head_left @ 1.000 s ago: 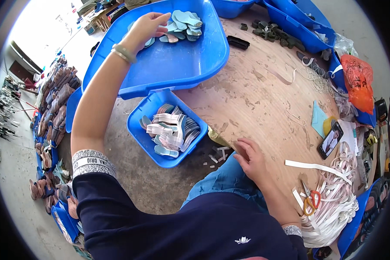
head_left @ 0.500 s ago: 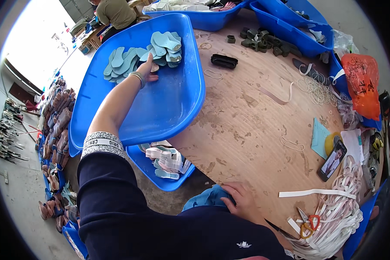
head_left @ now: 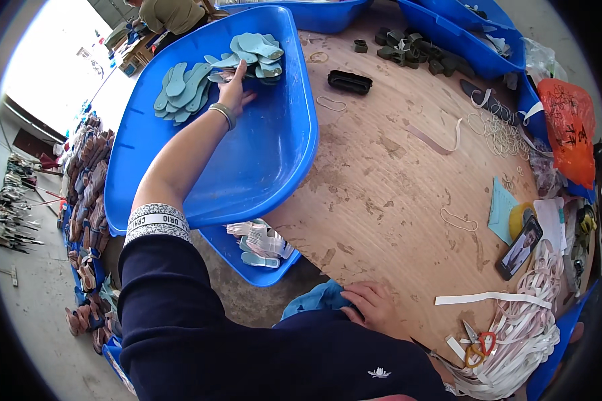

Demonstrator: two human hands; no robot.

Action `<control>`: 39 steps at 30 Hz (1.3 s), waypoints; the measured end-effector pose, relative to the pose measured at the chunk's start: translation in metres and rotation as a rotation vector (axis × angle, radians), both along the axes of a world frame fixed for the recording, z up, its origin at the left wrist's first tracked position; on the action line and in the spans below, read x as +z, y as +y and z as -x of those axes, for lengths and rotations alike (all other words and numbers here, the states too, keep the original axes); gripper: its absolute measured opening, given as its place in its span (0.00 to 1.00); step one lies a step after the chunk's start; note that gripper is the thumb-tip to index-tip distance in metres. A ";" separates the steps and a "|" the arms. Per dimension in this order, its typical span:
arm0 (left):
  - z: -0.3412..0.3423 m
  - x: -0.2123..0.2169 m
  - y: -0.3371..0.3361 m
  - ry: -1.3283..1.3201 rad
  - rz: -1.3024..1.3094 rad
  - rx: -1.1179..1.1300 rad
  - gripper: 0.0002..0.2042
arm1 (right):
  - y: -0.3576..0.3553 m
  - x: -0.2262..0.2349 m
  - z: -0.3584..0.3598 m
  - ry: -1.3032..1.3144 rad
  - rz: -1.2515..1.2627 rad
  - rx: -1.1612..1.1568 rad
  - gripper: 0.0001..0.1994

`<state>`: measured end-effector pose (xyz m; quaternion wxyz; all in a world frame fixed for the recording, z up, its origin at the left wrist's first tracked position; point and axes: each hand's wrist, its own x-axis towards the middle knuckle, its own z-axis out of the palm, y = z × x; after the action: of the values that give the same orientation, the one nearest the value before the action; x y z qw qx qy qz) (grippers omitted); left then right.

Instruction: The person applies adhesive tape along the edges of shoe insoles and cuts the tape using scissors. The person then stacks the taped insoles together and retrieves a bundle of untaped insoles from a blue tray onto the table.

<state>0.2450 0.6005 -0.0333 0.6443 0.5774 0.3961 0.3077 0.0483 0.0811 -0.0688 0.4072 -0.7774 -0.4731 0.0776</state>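
My left hand (head_left: 234, 87) reaches far into a large blue tub (head_left: 261, 160) and lies on a pile of pale teal shoe insoles (head_left: 214, 67) at its far end; its fingers press on the insoles, and a grip is not clear. A bracelet sits on that wrist. My right hand (head_left: 374, 309) rests near the front edge of the wooden table (head_left: 394, 174), fingers curled on a blue cloth (head_left: 314, 301) at my lap. A small blue bin (head_left: 261, 264) with pale insoles sits under the tub's near edge.
A phone (head_left: 519, 248), yellow tape roll (head_left: 518, 217), scissors (head_left: 478, 342) and white straps (head_left: 515, 334) lie at the right. A black tray (head_left: 349, 81), rubber bands (head_left: 495, 134), an orange bag (head_left: 568, 127) and more blue tubs (head_left: 448, 30) stand farther back. Another person (head_left: 170, 13) works beyond.
The view has tilted farther over the tub. My left hand has slid along the insole pile toward its right side. My right hand has moved down to the table's front edge onto the cloth.
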 end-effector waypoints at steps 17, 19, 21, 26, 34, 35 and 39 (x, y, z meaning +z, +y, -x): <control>-0.017 0.009 0.057 -0.086 0.120 0.048 0.22 | -0.002 0.000 0.002 0.030 0.016 0.017 0.15; -0.022 0.014 0.052 -0.126 0.120 0.033 0.19 | -0.002 -0.002 0.002 0.036 0.006 0.008 0.15; -0.026 0.019 0.047 -0.168 0.123 0.015 0.16 | -0.001 -0.003 0.002 0.039 -0.001 -0.004 0.15; -0.017 0.050 0.082 -0.300 0.178 0.044 0.12 | 0.004 0.001 0.004 -0.019 -0.065 0.020 0.14; 0.034 0.166 -0.052 -0.776 0.229 -0.277 0.16 | 0.003 -0.001 0.012 -0.086 -0.073 -0.012 0.13; 0.040 0.175 -0.082 -0.785 0.226 -0.268 0.16 | 0.001 -0.001 0.015 -0.088 -0.077 -0.018 0.13; 0.090 0.197 -0.214 -0.758 0.277 -0.639 0.17 | -0.003 -0.006 0.017 -0.081 -0.106 -0.034 0.12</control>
<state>0.1553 0.3866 0.1640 0.8749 0.4267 -0.0243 0.2279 0.0318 0.0782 -0.0744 0.4298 -0.7651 -0.4792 0.0140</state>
